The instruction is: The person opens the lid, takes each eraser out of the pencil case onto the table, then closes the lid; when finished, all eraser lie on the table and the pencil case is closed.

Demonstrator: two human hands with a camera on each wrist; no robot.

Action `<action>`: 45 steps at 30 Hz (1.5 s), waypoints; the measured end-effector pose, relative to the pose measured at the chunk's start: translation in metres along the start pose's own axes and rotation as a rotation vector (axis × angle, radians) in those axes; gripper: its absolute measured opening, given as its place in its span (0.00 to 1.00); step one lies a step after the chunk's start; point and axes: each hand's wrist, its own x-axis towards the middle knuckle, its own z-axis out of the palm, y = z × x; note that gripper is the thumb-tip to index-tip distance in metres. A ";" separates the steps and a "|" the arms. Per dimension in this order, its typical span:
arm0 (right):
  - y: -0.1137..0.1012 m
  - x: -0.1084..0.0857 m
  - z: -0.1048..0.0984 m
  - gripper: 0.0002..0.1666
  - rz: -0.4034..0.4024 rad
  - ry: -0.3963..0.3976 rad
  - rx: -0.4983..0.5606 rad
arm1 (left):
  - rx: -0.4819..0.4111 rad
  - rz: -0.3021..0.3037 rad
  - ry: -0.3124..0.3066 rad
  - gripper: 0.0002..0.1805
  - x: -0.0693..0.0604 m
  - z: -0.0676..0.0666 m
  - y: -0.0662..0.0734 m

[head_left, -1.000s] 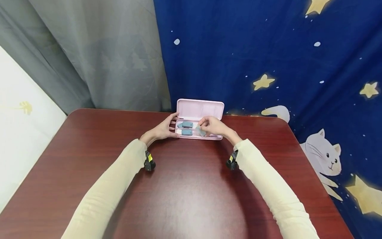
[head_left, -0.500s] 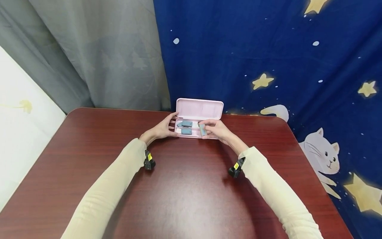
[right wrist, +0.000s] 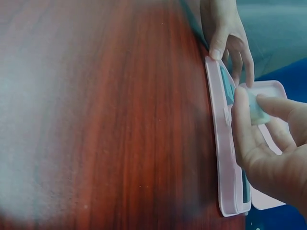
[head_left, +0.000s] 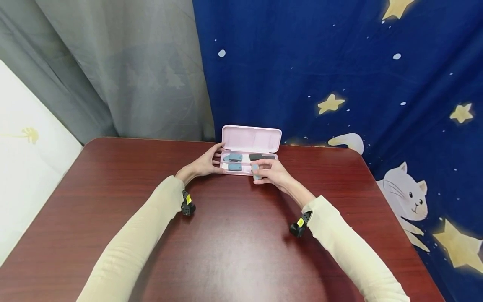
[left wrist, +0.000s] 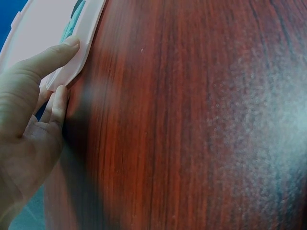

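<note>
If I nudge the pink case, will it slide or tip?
The case likely slides rather than tips: it sits low on a glossy table. The raised lid might swing if bumped. The left hand, holding one end, could resist.

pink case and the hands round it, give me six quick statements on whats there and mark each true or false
1. The left hand grips the pink case at its left end. True.
2. The case is closed. False: its lid stands open.
3. The right hand pinches a small blue-green block. True.
4. The case sits on a reddish-brown table. True.
5. It sits by the edge nearest the person. False: it is by the far edge.
6. Nothing lies in the case. False: blue pieces and a dark piece lie in it.
</note>
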 end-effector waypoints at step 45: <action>0.027 0.001 0.084 0.23 0.040 0.012 0.030 | 0.004 0.049 0.023 0.57 -0.005 0.001 -0.004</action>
